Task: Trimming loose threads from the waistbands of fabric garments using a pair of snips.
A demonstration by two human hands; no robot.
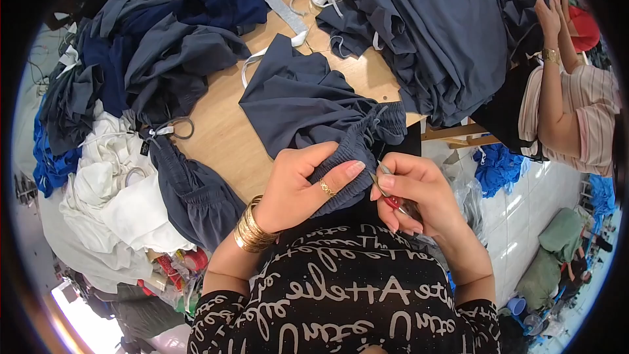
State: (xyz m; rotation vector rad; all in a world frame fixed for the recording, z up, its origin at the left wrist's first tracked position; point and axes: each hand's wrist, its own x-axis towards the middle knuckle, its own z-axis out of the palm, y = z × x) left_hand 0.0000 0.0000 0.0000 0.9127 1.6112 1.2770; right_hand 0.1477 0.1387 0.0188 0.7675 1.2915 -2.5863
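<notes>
A dark grey garment (298, 101) with a gathered elastic waistband lies partly on the wooden table (223, 137), its waistband end drawn toward me. My left hand (298, 187) grips this waistband, thumb on top, with a ring and gold bangles showing. Close by its right edge, my right hand (419, 190) is closed around small thread snips (391, 201) with a red part. Their narrow blades point up at the waistband's edge; whether they touch the fabric I cannot tell. The palm side of my right hand hides much of the tool.
Grey and navy garments (177, 46) are heaped at the far left, white cloth (105, 190) at the near left. A tall dark grey pile (439, 39) stands at the far right, beside a person in a striped top (576, 115) handling dark fabric. Blue cloth (498, 167) lies beyond the table's right side.
</notes>
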